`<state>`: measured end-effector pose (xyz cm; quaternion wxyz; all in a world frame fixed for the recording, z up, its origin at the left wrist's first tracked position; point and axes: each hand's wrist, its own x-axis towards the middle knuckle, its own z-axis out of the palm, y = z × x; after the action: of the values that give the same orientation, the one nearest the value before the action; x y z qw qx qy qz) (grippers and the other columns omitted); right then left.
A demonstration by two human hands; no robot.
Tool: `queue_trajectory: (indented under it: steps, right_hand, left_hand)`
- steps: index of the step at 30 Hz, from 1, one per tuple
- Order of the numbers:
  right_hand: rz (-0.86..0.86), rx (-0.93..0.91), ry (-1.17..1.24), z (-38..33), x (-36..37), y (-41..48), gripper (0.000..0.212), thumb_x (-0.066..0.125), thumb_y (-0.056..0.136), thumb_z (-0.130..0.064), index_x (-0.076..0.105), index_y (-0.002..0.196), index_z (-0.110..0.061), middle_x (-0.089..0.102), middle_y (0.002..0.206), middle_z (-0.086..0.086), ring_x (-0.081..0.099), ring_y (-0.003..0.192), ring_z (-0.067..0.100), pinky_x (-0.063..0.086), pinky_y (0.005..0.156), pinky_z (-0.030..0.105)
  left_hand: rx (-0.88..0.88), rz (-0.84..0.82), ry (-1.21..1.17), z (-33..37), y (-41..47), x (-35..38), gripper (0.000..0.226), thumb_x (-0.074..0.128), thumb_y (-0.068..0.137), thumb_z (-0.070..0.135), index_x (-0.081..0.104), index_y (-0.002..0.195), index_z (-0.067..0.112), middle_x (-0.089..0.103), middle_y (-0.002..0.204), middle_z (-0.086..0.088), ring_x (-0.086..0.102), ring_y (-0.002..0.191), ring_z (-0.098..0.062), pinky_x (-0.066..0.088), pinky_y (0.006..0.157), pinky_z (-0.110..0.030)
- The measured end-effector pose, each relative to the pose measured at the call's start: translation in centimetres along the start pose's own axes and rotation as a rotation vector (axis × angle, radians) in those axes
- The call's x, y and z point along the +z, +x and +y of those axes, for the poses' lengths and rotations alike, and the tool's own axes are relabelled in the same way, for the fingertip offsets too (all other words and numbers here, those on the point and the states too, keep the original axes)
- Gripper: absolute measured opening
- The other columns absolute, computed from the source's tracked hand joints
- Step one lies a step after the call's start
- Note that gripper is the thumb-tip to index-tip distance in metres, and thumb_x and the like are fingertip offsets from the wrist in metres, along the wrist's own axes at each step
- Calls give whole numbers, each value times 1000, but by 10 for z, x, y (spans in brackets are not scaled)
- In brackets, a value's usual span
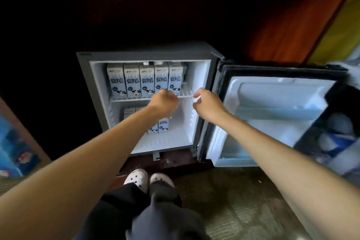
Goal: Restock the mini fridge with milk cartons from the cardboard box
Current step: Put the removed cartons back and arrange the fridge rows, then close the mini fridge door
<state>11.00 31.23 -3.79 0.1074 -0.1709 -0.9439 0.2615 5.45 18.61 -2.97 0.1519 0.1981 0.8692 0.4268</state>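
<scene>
Dark room, mid-frame: mini fridge (146, 52) is being restocked, seemingly well along, with five milk cartons (147, 82) lining upper shelf (187, 91) and more below. Left hand (164, 101) and right hand (208, 103) are being held curled at shelf front; grip cannot be told.

Dim room on my feed; the white inside of the mini fridge (200, 76) is brightest. Edges bend wide-angle, and the left hand (164, 103) and right hand (209, 104) smear slightly.
</scene>
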Motion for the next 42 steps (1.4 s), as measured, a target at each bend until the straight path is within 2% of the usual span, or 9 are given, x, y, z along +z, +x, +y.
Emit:
queue_trajectory:
  steps: [3, 8, 14, 19, 25, 29, 35, 39, 42]
  right_hand:
    - [91, 21, -14, 18, -53, -16, 30, 41, 86, -5, 55, 113, -9, 61, 115, 15, 50, 110, 31, 40, 78, 29]
    - [241, 133, -75, 70, -128, -26, 36, 38, 88, -2, 57, 117, -9, 57, 127, 15, 46, 121, 32, 38, 94, 30]
    - [376, 227, -85, 135, -174, -4, 34, 38, 94, -7, 51, 126, -1, 49, 133, 20, 41, 126, 35, 34, 100, 36]
    - [440, 278, -69, 160, -196, 41, 33, 37, 96, -15, 57, 117, 0, 55, 126, 21, 47, 121, 34, 40, 94, 36]
    - [76, 328, -286, 173, -193, 73, 32, 29, 94, -10, 48, 121, -11, 42, 141, 12, 32, 135, 29, 8, 113, 56]
    - [58, 320, -351, 177, -193, 71, 34, 34, 92, -7, 48, 122, -12, 40, 139, 7, 34, 134, 28, 0, 113, 58]
    - [120, 304, -414, 159, -197, 30, 32, 38, 92, -9, 57, 118, -10, 47, 135, 11, 44, 126, 31, 22, 115, 46]
    - [149, 306, -330, 140, -206, -12, 27, 45, 94, -18, 62, 107, -3, 59, 117, 16, 52, 114, 35, 40, 82, 30]
    - [60, 288, -303, 118, -204, -40, 24, 43, 94, -17, 62, 90, -2, 60, 100, 14, 54, 112, 36, 42, 83, 36]
  left_hand:
    - [74, 13, -6, 45, -16, 6, 22, 38, 98, 9, 59, 104, 5, 57, 88, -12, 53, 71, -20, 54, 77, -37]
    - [220, 55, 193, 113, -21, 39, 28, 36, 93, 5, 62, 103, 4, 62, 112, -21, 59, 92, -32, 47, 79, -32]
    - [334, -7, 401, 183, -5, 91, 43, 33, 92, -1, 43, 134, 4, 49, 132, -23, 52, 116, -38, 45, 99, -40]
    - [417, -89, 607, 210, 27, 131, 49, 36, 91, 1, 36, 139, 9, 45, 140, -15, 39, 132, -30, 18, 117, -46]
    - [450, -119, 791, 211, 61, 146, 50, 38, 91, 6, 31, 140, 9, 44, 141, -12, 37, 135, -25, 8, 120, -42]
    - [496, -107, 830, 213, 63, 155, 52, 36, 93, 7, 26, 143, 7, 34, 149, -10, 16, 146, -19, 0, 119, -43]
    - [505, -111, 769, 199, 38, 158, 56, 33, 94, 5, 18, 147, 10, 17, 157, -2, -2, 148, -15, 0, 119, -42]
    - [493, -113, 692, 179, 5, 149, 57, 31, 97, 7, 13, 150, 16, 8, 159, 2, -4, 148, -16, 1, 119, -41]
    - [485, -115, 701, 166, -20, 134, 56, 30, 97, 7, 13, 150, 17, 8, 159, 2, -7, 148, -16, 1, 119, -41]
